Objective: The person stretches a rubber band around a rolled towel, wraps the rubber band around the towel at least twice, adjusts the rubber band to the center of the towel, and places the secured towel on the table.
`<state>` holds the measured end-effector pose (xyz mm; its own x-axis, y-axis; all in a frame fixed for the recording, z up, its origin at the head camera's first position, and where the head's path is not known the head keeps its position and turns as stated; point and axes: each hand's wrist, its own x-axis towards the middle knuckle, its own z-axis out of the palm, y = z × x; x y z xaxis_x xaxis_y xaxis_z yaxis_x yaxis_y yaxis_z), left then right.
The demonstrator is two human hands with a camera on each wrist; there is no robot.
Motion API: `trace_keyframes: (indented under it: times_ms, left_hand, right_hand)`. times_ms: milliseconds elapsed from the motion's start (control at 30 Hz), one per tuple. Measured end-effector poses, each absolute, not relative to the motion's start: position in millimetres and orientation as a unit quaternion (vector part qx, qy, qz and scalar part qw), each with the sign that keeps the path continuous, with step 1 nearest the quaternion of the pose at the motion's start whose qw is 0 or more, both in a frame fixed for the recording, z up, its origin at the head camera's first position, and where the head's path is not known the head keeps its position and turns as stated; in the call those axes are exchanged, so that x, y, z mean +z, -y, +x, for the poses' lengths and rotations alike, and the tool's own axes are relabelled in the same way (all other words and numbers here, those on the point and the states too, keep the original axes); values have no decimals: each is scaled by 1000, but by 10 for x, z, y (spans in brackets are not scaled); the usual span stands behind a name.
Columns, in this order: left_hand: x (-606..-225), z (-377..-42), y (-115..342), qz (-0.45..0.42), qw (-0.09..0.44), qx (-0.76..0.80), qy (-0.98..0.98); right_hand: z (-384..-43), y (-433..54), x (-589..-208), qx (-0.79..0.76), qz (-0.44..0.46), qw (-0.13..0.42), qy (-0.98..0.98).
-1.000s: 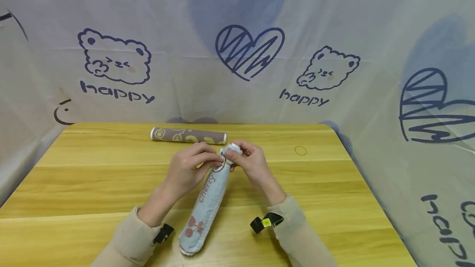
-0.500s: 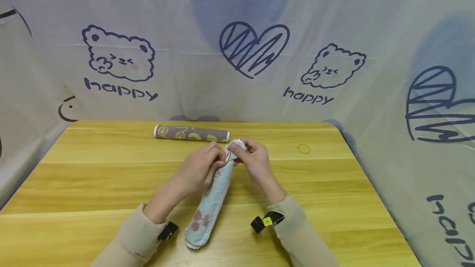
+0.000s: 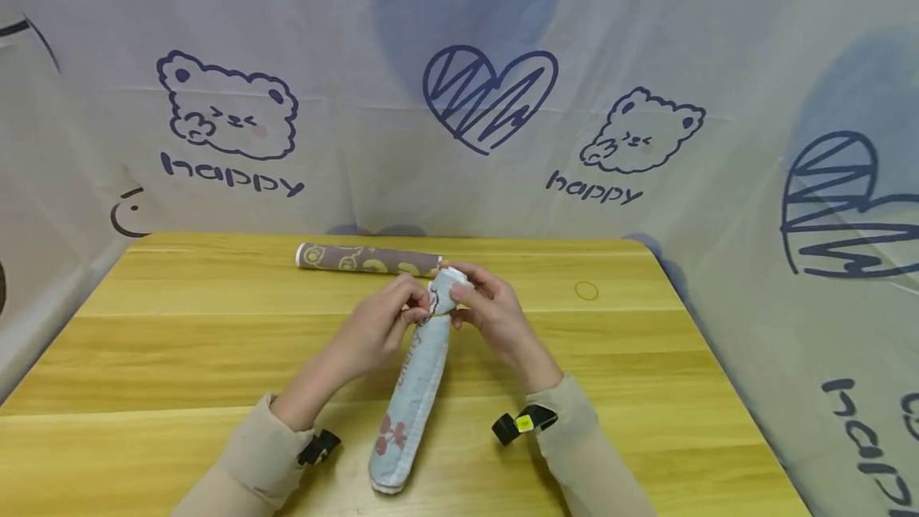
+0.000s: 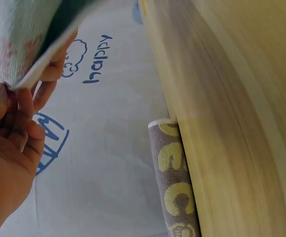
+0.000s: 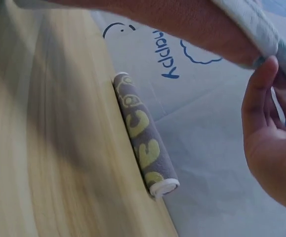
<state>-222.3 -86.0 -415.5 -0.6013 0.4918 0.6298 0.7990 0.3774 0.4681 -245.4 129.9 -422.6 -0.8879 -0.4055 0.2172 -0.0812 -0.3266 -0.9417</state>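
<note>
A light-blue rolled towel point(image 3: 420, 377) with red cherries and lettering hangs slanting over the table, its lower end toward me. A thin yellowish rubber band point(image 3: 442, 314) cinches it just below the top. My left hand point(image 3: 369, 333) pinches the roll's left side at the band with thumb and fingers. On the other side my right hand point(image 3: 504, 324) holds the top end, thumb in front and fingers behind. The left wrist view has the left fingertips at the towel's point(image 4: 19, 37) gathered part. In the right wrist view the towel partly hides the right fingers.
At the back of the wooden table point(image 3: 215, 341) lies a brown rolled towel point(image 3: 366, 258) with yellow figures. A loose yellowish rubber band point(image 3: 586, 290) lies to the right. Printed cloth point(image 3: 345, 126) closes off the back and sides.
The towel's lower end has swung to the right and hangs steeper. The right fingers have loosened and spread along the top end; the left hand stays at the band.
</note>
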Motion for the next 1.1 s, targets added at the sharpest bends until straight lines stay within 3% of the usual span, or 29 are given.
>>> trace_keyframes:
  times_ms: [133,333,667,1100]
  left_hand:
    - [-4166,-2250,890,-398,177,-429,791]
    - [-4170,-2275,947,-375,151,-439,802]
    - [-4161,-2311,962,-407,275,-391,778]
    - [-4199,-2294,868,-399,341,-336,782]
  right_hand:
    - [-2475,-1339,-4221,-784,-254,127,-552]
    - [-2493,-1357,-4245,-774,-236,127,-573]
    - [-2492,-1306,-4219,-768,-153,89,-616]
    - [-2412,-1142,-4232,-762,-94,7,-640]
